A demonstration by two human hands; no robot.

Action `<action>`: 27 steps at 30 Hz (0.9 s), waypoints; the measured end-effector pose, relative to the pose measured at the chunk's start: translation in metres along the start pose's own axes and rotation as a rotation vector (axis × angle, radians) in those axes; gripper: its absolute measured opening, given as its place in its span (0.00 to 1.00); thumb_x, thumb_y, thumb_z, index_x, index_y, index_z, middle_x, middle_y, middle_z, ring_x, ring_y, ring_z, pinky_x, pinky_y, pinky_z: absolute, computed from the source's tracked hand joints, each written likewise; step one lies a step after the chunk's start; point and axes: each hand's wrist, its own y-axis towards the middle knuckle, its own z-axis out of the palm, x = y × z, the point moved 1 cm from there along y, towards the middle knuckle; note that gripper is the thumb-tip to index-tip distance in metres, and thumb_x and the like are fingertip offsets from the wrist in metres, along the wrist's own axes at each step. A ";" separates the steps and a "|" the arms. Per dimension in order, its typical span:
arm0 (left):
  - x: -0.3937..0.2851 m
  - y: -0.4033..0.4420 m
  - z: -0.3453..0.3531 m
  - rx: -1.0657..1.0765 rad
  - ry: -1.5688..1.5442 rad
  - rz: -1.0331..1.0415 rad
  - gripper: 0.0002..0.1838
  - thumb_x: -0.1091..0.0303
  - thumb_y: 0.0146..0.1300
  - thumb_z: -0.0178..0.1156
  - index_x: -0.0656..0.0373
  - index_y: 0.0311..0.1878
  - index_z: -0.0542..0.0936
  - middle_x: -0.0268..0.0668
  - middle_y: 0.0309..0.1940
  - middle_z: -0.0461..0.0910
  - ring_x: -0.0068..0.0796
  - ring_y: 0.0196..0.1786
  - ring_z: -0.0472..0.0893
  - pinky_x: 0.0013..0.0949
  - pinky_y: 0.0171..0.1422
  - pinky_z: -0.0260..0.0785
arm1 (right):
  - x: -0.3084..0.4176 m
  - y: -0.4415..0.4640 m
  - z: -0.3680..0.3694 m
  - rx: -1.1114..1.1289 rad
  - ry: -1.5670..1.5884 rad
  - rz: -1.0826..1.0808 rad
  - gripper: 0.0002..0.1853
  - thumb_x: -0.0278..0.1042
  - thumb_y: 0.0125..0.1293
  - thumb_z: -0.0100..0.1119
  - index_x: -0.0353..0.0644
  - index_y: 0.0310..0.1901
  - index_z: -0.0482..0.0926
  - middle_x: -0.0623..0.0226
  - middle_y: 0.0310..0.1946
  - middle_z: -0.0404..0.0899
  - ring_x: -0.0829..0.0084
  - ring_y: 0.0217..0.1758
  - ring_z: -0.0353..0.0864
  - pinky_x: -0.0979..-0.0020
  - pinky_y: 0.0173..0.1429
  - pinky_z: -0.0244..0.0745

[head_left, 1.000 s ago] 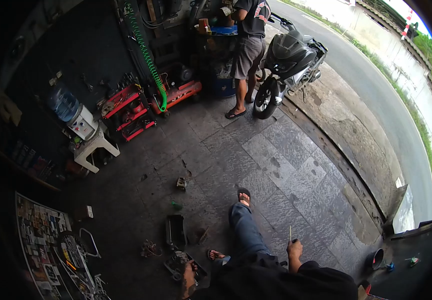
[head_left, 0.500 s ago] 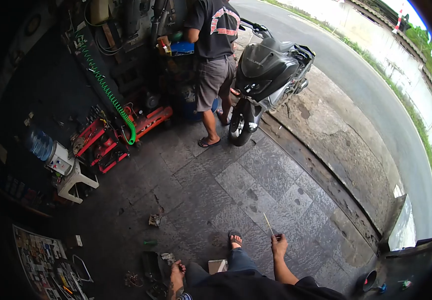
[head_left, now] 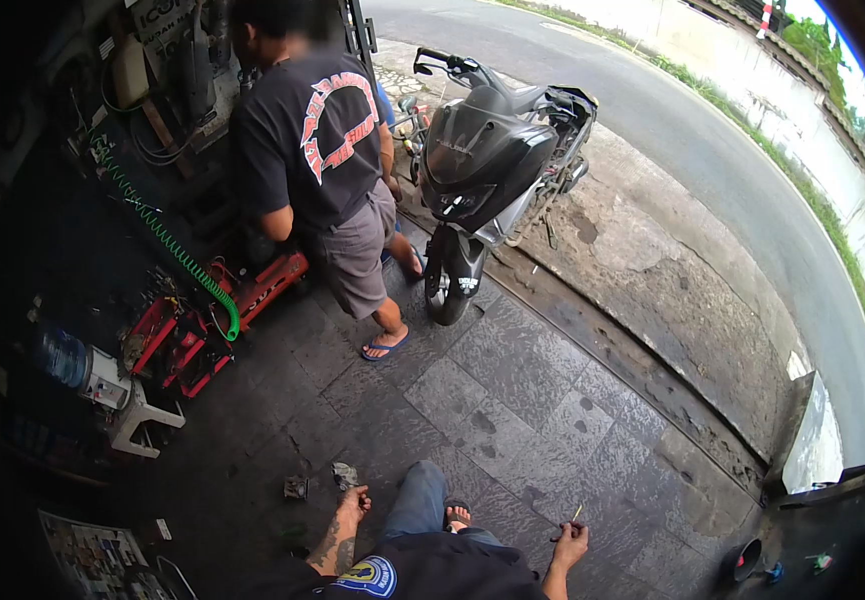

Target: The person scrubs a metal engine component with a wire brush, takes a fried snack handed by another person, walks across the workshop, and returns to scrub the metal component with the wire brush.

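My left hand is closed at the lower middle, its fingers curled at the edge of a crumpled grey-white piece; whether it is cloth or a part I cannot make out. Beside it on the floor sits a small boxy metal part. Out to the right, my right hand pinches a thin stick-like tool with a yellowish tip pointing up. The fingers hide its lower end. My knee and sandalled foot are between the two hands.
A person in a black shirt stands ahead, with another in blue partly hidden behind. A dark scooter stands at the floor's edge. Left are a red tool rack, a red floor jack and a white stool. A black bucket is lower right.
The view has shifted. The person in black has turned and come nearer on the left, revealing another person behind. My left hand has moved forward with the grey-white piece; the stick tool now looks shorter.
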 end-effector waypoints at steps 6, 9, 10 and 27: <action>-0.024 0.072 -0.013 -0.151 0.071 -0.121 0.13 0.68 0.59 0.61 0.54 0.21 0.69 0.33 0.14 0.64 0.28 0.17 0.67 0.27 0.17 0.60 | 0.089 0.060 0.103 0.086 0.210 -0.112 0.06 0.22 0.63 0.56 0.34 0.42 0.74 0.58 0.31 0.81 0.74 0.31 0.81 0.76 0.22 0.77; -0.042 0.083 -0.005 -0.210 0.099 -0.186 0.14 0.67 0.59 0.61 0.54 0.21 0.69 0.33 0.14 0.65 0.28 0.16 0.67 0.28 0.18 0.60 | 0.176 0.091 0.162 0.239 0.251 -0.055 0.06 0.24 0.65 0.56 0.32 0.41 0.76 0.60 0.31 0.81 0.75 0.31 0.80 0.76 0.27 0.75; -0.046 0.085 0.000 -0.218 0.099 -0.200 0.14 0.66 0.59 0.61 0.54 0.21 0.69 0.33 0.14 0.65 0.28 0.16 0.67 0.28 0.18 0.60 | 0.197 0.101 0.182 0.155 0.204 -0.175 0.06 0.25 0.65 0.57 0.32 0.40 0.77 0.62 0.30 0.81 0.76 0.31 0.79 0.76 0.30 0.74; -0.161 0.128 0.162 -0.188 -0.237 -0.048 0.10 0.66 0.59 0.62 0.54 0.27 0.70 0.34 0.16 0.67 0.29 0.19 0.70 0.31 0.19 0.62 | 0.829 0.211 0.412 0.254 1.272 -0.918 0.06 0.33 0.72 0.50 0.39 0.41 0.72 0.76 0.20 0.65 0.88 0.19 0.61 0.85 0.19 0.54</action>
